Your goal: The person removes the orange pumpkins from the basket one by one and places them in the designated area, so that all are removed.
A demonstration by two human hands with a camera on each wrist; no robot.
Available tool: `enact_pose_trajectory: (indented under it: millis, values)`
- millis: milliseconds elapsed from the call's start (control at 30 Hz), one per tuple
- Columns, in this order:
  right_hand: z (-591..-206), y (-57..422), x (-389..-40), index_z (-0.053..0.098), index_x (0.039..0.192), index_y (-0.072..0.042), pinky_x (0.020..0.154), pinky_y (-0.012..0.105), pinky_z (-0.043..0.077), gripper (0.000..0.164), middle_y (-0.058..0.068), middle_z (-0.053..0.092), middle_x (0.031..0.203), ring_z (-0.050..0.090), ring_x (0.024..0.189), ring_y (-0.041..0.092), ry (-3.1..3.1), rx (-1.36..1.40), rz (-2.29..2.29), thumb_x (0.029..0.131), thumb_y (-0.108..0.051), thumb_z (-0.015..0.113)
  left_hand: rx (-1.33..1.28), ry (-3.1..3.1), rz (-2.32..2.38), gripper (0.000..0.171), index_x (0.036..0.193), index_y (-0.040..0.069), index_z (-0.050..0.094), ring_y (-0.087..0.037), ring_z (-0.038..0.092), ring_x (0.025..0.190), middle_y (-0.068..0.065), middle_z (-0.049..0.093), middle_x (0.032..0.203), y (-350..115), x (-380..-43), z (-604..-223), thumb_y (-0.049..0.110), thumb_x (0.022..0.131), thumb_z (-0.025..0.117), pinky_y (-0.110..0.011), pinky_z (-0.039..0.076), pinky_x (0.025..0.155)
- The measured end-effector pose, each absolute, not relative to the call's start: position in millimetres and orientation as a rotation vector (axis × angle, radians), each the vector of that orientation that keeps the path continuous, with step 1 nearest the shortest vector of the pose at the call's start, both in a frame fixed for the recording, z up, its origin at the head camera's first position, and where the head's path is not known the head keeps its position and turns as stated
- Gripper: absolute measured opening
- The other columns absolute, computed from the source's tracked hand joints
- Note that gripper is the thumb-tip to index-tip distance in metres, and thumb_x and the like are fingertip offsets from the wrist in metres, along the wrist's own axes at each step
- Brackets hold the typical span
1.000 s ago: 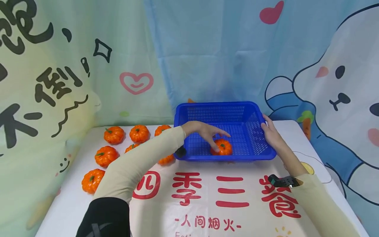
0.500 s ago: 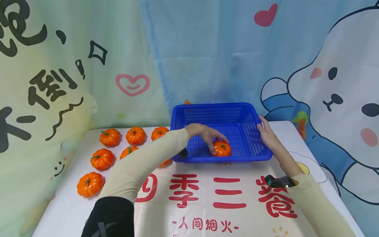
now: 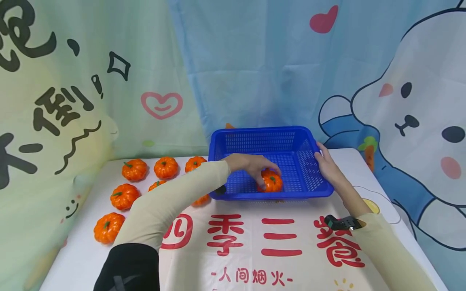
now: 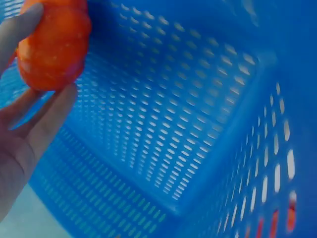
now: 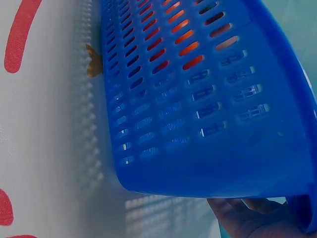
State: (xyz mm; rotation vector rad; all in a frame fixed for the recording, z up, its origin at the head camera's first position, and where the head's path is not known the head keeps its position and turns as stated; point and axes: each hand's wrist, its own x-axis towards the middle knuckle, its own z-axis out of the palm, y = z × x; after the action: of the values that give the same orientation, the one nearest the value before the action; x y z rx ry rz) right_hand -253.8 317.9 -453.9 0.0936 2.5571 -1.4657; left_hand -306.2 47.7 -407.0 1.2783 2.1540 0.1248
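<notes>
A blue slotted plastic basket (image 3: pixel 269 196) is at the back of the table in the head view. My left hand (image 3: pixel 251 165) reaches over its left side and grips a small orange pumpkin (image 3: pixel 272 182) near the front wall. The left wrist view shows that pumpkin (image 4: pixel 54 47) between thumb and fingers, inside the basket. At the basket's right end, my right hand (image 3: pixel 327 163) holds the rim and outer wall. In the right wrist view, fingers (image 5: pixel 233 213) reach behind the basket's end wall, partly hidden; orange shows through the slots.
Left of the basket, several more orange pumpkins (image 3: pixel 124 197) stand in loose rows on the white table (image 3: pixel 80 246), some partly covered by my left sleeve (image 3: pixel 174 202). A printed curtain (image 3: pixel 247 81) hangs behind. A thin cable (image 3: pixel 382 194) lies at the right.
My left hand has come down onto the pumpkin in the basket and its fingers have closed round it. The right hand keeps its hold on the basket. The head view has shifted slightly.
</notes>
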Motion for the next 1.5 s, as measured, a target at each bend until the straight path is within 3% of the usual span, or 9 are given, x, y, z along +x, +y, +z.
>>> enact_pose_trajectory:
  millis: [333, 533, 667, 800, 933, 1067, 1200, 1500]
  values:
    - [-446.8, 320.9, -256.5, -0.014, 0.155, -0.018, 0.114, 0.071, 0.002, 0.059, 0.021, -0.011, 0.162, -0.004, 0.147, 0.05, 2.563, 0.087, -1.466, 0.105, -0.039, 0.01, 1.421, 2.073, 0.704, 0.063, 0.144, 0.021, 0.047, -0.011, 0.05, 0.117, 0.001, 0.052, 0.142, -7.5, -282.7, -347.9, 0.028, 0.086, 0.073, -0.028, 0.052, 0.092]
    - [-450.8, 317.3, -253.7, -0.013, 0.155, -0.016, 0.114, 0.071, 0.003, 0.059, 0.022, -0.009, 0.162, -0.003, 0.147, 0.049, 2.555, 0.089, -1.46, 0.106, -0.036, 0.011, 1.365, 1.82, 1.077, 0.064, 0.144, 0.017, 0.046, -0.008, 0.051, 0.117, -0.001, 0.051, 0.139, -70.8, -199.7, -361.9, 0.017, 0.086, 0.073, -0.027, 0.056, 0.088]
    - [-452.7, 316.1, -252.5, -0.013, 0.155, -0.016, 0.114, 0.071, 0.003, 0.059, 0.022, -0.009, 0.162, -0.003, 0.147, 0.05, 2.551, 0.081, -1.451, 0.106, -0.036, 0.011, 1.26, 1.812, 1.179, 0.065, 0.143, 0.02, 0.046, -0.009, 0.053, 0.119, -0.003, 0.053, 0.137, -109.7, -139.0, -387.1, 0.022, 0.085, 0.075, -0.026, 0.057, 0.088]
    - [-452.6, 318.3, -252.4, -0.014, 0.155, -0.016, 0.114, 0.071, 0.003, 0.059, 0.023, -0.009, 0.161, -0.003, 0.147, 0.051, 2.545, 0.068, -1.469, 0.106, -0.037, 0.011, 1.063, 2.014, 1.214, 0.063, 0.14, 0.029, 0.049, -0.008, 0.054, 0.12, 0.003, 0.054, 0.138, -141.5, -110.5, -416.5, 0.031, 0.084, 0.076, -0.024, 0.057, 0.085]
    - [-453.2, 320.9, -252.0, -0.014, 0.155, -0.015, 0.114, 0.071, 0.003, 0.059, 0.024, -0.01, 0.161, -0.003, 0.146, 0.051, 2.543, 0.069, -1.469, 0.105, -0.036, 0.01, 0.949, 2.338, 1.067, 0.064, 0.14, 0.035, 0.049, -0.009, 0.057, 0.109, 0.004, 0.057, 0.131, -165.7, -106.4, -439.9, 0.038, 0.082, 0.077, -0.023, 0.056, 0.082]
    - [-453.7, 319.9, -251.8, -0.014, 0.155, -0.015, 0.114, 0.071, 0.003, 0.059, 0.023, -0.01, 0.161, -0.002, 0.146, 0.051, 2.545, 0.08, -1.466, 0.105, -0.037, 0.01, 0.864, 2.647, 0.897, 0.065, 0.14, 0.031, 0.051, -0.012, 0.057, 0.1, 0.0, 0.057, 0.123, -182.3, -111.4, -454.1, 0.034, 0.081, 0.078, -0.026, 0.055, 0.079]
    - [-454.5, 317.4, -251.9, -0.015, 0.155, -0.017, 0.114, 0.071, 0.003, 0.06, 0.022, -0.011, 0.161, -0.003, 0.146, 0.051, 2.535, 0.082, -1.47, 0.105, -0.038, 0.011, 0.722, 2.815, 0.812, 0.065, 0.139, 0.024, 0.053, -0.014, 0.058, 0.097, -0.004, 0.057, 0.12, -190.0, -116.2, -463.9, 0.031, 0.081, 0.079, -0.031, 0.055, 0.082]
    - [-456.6, 318.5, -256.1, -0.015, 0.155, -0.018, 0.113, 0.072, 0.001, 0.059, 0.022, -0.011, 0.161, -0.005, 0.147, 0.05, 2.52, 0.097, -1.5, 0.105, -0.037, 0.011, 0.501, 2.797, 0.827, 0.067, 0.141, 0.023, 0.051, -0.016, 0.059, 0.098, -0.005, 0.059, 0.115, -188.9, -122.2, -469.5, 0.038, 0.081, 0.077, -0.04, 0.055, 0.089]
